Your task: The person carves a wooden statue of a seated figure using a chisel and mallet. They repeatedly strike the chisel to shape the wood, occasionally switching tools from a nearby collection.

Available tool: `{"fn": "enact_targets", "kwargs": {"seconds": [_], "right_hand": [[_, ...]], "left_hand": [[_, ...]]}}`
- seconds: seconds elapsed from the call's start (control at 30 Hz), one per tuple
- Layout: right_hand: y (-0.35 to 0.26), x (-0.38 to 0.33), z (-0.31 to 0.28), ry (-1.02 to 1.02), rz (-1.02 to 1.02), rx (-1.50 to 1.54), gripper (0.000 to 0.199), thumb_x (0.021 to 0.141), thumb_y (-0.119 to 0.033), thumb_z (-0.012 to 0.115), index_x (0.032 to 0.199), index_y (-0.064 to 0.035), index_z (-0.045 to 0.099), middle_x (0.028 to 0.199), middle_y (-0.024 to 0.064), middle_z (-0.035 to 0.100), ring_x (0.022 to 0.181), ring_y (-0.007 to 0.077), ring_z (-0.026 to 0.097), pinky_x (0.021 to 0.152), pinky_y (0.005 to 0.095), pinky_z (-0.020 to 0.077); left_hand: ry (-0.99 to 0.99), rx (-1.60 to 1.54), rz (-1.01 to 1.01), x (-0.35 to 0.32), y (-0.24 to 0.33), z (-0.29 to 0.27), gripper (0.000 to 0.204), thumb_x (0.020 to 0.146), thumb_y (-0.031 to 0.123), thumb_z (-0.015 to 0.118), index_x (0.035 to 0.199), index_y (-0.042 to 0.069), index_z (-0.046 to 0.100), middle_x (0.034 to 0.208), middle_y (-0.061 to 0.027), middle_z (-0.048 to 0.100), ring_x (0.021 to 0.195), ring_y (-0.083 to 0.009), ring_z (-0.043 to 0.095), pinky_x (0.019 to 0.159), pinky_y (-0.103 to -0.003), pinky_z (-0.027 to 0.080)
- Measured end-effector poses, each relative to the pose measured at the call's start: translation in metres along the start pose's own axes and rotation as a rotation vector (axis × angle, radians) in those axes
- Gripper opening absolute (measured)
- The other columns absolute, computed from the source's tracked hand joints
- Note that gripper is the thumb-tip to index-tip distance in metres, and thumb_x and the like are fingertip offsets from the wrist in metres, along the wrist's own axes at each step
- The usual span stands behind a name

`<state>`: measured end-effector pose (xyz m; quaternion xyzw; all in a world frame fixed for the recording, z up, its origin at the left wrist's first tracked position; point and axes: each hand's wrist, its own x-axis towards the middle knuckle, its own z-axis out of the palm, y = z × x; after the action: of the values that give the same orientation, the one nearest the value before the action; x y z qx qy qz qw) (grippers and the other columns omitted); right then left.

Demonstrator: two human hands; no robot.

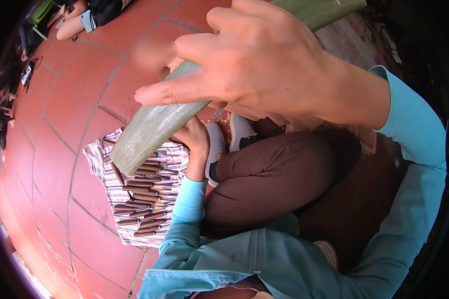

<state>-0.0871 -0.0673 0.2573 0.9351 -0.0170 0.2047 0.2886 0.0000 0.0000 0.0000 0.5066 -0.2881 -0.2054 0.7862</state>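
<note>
Resting across frame centre: right hand (pixel 264 60), fingers spread over green bamboo section (pixel 154 127); left hand (pixel 194 137) beneath it, grip hidden; carving chisels (pixel 144 199) on striped cloth (pixel 97 159), lower left.

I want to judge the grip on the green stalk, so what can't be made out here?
- Left hand: fingers hidden under the green stalk, head view.
- Right hand: palm side faces away, so its contact with the stalk is hidden.
- Stalk's far end: cut off by the top edge.
- Tools on the striped cloth: too small to tell their kind.
</note>
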Motion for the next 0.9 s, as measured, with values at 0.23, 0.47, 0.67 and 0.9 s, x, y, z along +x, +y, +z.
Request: {"fn": "enact_targets", "kwargs": {"seconds": [0.23,0.47,0.67,0.9], "right_hand": [[0.012,-0.004,0.007,0.152,0.027,0.316,0.041,0.083,-0.027,0.057,0.123,-0.0184,0.061,0.076,0.0049,0.057,0.053,0.0175,0.055,0.046,0.0293,0.0429],[0.012,-0.003,-0.017,-0.041,-0.015,-0.176,0.034,0.081,-0.028,0.059,0.113,-0.0184,0.065,0.069,-0.0004,0.052,0.052,0.0148,0.049,0.048,0.0286,0.0369],[0.015,-0.008,-0.028,-0.107,0.038,-0.203,0.035,0.081,-0.03,0.06,0.114,-0.0198,0.065,0.069,-0.0008,0.052,0.052,0.014,0.045,0.05,0.0277,0.0334],[0.015,-0.032,-0.028,-0.005,0.284,0.126,0.055,0.08,-0.036,0.065,0.132,-0.0233,0.057,0.067,0.0019,0.051,0.05,0.0164,0.046,0.046,0.0311,0.0383]], "left_hand": [[-0.166,0.14,0.073,0.023,0.011,-0.02,0.03,0.092,-0.001,0.06,0.113,0.003,0.039,0.122,-0.0136,0.052,0.105,-0.014,0.053,0.087,-0.027,0.047],[-0.523,0.049,-0.07,0.055,0.032,-0.017,0.016,0.093,-0.003,0.057,0.105,-0.001,0.048,0.116,-0.0186,0.06,0.106,-0.0201,0.06,0.092,-0.032,0.05],[-0.6,0.221,0.1,0.072,0.036,-0.01,0.027,0.093,0.007,0.062,0.117,-0.004,0.057,0.111,-0.0119,0.064,0.097,-0.017,0.061,0.084,-0.031,0.049],[-0.274,0.085,-0.017,0.059,0.044,0.002,0.051,0.089,-0.003,0.063,0.129,0.0,0.032,0.11,-0.0196,0.062,0.102,-0.0264,0.064,0.088,-0.038,0.055]]}}
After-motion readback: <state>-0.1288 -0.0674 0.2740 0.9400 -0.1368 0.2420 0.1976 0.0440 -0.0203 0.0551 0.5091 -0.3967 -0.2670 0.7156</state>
